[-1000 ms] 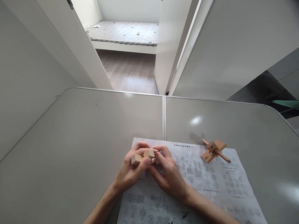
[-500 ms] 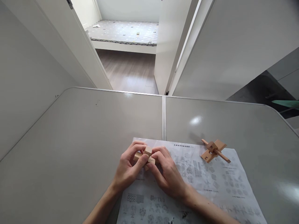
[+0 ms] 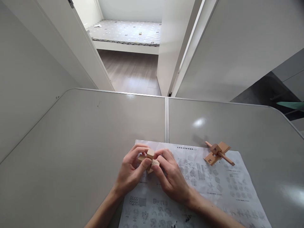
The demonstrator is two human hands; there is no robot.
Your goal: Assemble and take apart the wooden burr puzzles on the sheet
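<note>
Between my two hands is a light wooden puzzle of crossing blocks (image 3: 150,154), partly hidden by my fingers. My left hand (image 3: 133,166) is closed round its left side, thumb pressed on the front. On the right, my right hand (image 3: 169,174) pinches a block with a dark mark on its end (image 3: 155,162). Both hands are above a printed sheet (image 3: 204,193) covered with small grey diagrams. Farther right, a second wooden puzzle (image 3: 215,149), with a rod through a square piece and a flat piece marked like a 2 or N, rests on the sheet, touched by neither hand.
The grey table (image 3: 71,142) has a metal seam (image 3: 166,120) down its middle and a raised metal rim. Past its far edge, an open white door (image 3: 174,41) shows a bed (image 3: 128,31) with a small block-like item on it. Walls stand close left and right.
The marked block at my right fingertips has shifted slightly right and turned a little. My left hand stays almost still, and the second puzzle has not moved.
</note>
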